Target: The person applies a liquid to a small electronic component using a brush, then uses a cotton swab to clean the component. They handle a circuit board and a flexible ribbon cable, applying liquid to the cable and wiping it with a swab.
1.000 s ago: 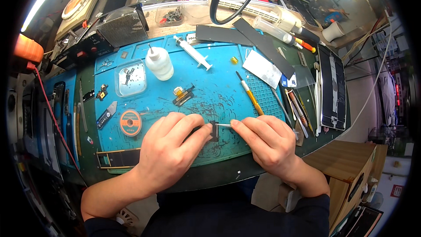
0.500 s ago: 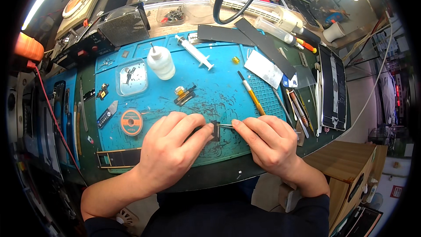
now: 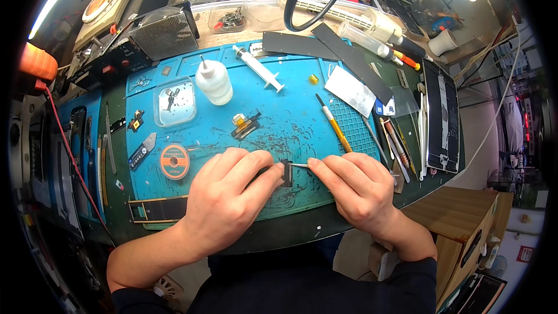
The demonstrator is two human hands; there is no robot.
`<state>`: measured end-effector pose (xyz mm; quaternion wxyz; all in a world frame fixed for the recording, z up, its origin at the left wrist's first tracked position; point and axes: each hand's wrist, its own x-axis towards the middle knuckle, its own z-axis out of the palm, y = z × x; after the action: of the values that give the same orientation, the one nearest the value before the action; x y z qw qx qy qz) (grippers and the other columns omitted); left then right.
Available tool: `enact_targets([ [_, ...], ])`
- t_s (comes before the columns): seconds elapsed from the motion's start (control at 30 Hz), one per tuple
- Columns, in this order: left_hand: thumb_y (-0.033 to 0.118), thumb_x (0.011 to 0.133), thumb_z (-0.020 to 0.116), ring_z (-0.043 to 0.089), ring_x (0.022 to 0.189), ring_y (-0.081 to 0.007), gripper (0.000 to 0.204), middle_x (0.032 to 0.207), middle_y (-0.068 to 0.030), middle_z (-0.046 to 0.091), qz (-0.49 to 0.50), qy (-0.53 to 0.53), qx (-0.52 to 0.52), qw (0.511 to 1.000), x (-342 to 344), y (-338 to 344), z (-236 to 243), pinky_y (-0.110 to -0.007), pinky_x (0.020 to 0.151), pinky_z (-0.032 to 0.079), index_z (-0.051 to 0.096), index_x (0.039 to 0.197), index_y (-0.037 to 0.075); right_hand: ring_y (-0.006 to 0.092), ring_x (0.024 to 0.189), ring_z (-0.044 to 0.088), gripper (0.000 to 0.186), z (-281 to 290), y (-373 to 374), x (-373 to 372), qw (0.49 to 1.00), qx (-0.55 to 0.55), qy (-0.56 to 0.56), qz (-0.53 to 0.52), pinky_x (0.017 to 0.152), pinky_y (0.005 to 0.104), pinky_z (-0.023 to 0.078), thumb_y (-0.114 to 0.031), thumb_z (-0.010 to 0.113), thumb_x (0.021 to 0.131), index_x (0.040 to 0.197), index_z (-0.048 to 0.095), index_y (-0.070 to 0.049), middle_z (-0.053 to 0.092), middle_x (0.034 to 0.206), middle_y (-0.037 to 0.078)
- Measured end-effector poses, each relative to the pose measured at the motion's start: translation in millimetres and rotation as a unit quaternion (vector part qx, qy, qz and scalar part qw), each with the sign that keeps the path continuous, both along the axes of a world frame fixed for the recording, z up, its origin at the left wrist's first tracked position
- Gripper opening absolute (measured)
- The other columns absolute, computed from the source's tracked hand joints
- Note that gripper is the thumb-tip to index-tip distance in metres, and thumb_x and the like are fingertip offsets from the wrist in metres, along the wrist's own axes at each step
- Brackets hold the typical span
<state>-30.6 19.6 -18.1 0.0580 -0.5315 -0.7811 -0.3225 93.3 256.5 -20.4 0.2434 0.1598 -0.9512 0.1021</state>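
Observation:
My left hand (image 3: 229, 194) pinches a small dark rectangular part (image 3: 286, 175) just above the blue mat (image 3: 279, 99), its fingertips partly hiding that part. My right hand (image 3: 352, 189) is closed on thin metal tweezers (image 3: 299, 165), whose tips meet the upper part of the dark piece. Beyond my hands lie a small component with amber flex (image 3: 239, 128) and a yellow-handled tool (image 3: 334, 128). An orange spool (image 3: 174, 163) sits left of my left hand.
A squeeze bottle (image 3: 214, 87), syringe (image 3: 258, 68) and clear tray (image 3: 174, 113) stand or lie farther back. Black plates (image 3: 349, 58), several hand tools (image 3: 395, 148) and a long black device (image 3: 442, 119) crowd the right. A black cable loop (image 3: 303, 23) hangs overhead.
The dark piece and tweezer tips have shifted very slightly to the right since a second ago. Both hands keep the same grip and nearly the same place.

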Motion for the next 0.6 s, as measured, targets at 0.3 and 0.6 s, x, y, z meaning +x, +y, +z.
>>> enact_targets([
  [0.3, 0.001, 0.079, 0.090, 0.068, 0.089, -0.0280, 0.032, 0.108, -0.0079, 0.074, 0.002, 0.001, 0.000, 1.000, 0.4, -0.1, 0.2, -0.041, 0.076, 0.056, 0.081, 0.110, 0.000, 0.0207, 0.091, 0.071, 0.043, 0.6, -1.5, -0.3, 1.000, 0.003, -0.002, -0.005, 0.070, 0.0332, 0.059, -0.005, 0.076, 0.078, 0.120, 0.084, 0.000, 0.073, 0.109, 0.006],
  [0.6, 0.001, 0.081, 0.090, 0.069, 0.089, -0.0286, 0.030, 0.106, -0.0082, 0.073, 0.001, -0.003, 0.005, 1.000, 0.3, 1.2, 2.0, -0.041, 0.076, 0.056, 0.080, 0.109, 0.001, 0.0222, 0.090, 0.071, 0.045, 2.1, -1.4, 0.8, 1.000, -0.003, 0.002, -0.020, 0.072, 0.0344, 0.061, -0.004, 0.076, 0.077, 0.121, 0.083, 0.000, 0.073, 0.110, 0.007],
])
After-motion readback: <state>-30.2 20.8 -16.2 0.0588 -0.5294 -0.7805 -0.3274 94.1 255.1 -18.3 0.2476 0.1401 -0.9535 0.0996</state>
